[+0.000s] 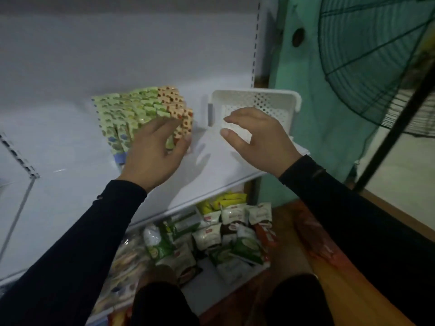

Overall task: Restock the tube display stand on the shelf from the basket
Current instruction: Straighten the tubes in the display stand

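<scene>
A: White plastic, perforated: the basket point(256, 107) sits on the white shelf point(70, 128) at the right, tipped toward the camera. Its inside looks empty from this 1 head view.

B: Where are the tubes?

A: The tubes point(131, 114) stand packed in rows on the display stand point(118, 158), on the same shelf just left of the basket. Most are green-patterned; the rightmost rows are orange-patterned.

B: And the hands?

A: The left hand point(155, 151) reaches to the front orange tubes; its fingers curl against them, but whether they pinch 1 I cannot tell. The right hand point(256, 135) hovers in front of the basket, fingers loosely spread, holding nothing.

B: What could go wrong?

A: In my judgement, the tubes are packed tight and leaning, so a push from the left fingers could topple a row sideways off the stand. The light basket could also slide if the right hand knocks it. Below, snack packets point(226, 234) fill the lower shelf.
</scene>
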The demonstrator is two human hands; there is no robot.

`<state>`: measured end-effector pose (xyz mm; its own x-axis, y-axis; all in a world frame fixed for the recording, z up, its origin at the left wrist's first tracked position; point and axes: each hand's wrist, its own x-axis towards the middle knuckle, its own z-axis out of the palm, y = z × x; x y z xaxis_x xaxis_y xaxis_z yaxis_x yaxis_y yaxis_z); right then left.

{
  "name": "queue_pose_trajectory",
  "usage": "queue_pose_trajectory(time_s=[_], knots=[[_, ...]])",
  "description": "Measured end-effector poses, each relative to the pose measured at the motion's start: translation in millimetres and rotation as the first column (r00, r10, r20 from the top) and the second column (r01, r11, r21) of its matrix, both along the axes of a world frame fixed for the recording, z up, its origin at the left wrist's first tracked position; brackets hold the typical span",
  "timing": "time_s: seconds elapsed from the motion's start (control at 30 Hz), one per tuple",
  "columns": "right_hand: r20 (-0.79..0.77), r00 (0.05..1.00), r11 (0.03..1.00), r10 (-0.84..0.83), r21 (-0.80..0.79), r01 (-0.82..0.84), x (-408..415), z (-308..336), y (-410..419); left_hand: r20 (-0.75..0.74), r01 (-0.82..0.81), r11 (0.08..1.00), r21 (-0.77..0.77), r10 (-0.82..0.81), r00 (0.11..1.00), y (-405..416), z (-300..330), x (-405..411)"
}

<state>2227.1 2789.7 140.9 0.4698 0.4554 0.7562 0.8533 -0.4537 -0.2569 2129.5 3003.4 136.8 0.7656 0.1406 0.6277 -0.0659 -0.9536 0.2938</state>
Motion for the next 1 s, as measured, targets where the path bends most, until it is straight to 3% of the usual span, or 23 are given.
queue_pose_trajectory(time_s=[0.27, 0.53, 0.8, 1.0], knots=[[-0.152, 0.948, 0.953, -0.279, -0.165, 0.254, -47, -47, -106, -0.034, 0.258, 0.966, -0.025, -0.259, 0.965, -84, -37, 10], [-0.271, 0.777, 0.814, -0.568, -0.320, 0.484, -77, -99, -199, -0.223, 0.516, 0.854, -0.062, -0.516, 0.827, -166, -91, 46], [-0.474, 0.536, 0.715, -0.698, -0.503, 0.486, -40, -214, -274, -0.597, 0.644, 0.758, -0.103, -0.565, 0.569, -264, -214, 131], [-0.586, 0.384, 0.700, -0.713, -0.619, 0.356, 22, -330, -309, -0.782, 0.613, 0.773, -0.163, -0.480, 0.398, -321, -328, 190]])
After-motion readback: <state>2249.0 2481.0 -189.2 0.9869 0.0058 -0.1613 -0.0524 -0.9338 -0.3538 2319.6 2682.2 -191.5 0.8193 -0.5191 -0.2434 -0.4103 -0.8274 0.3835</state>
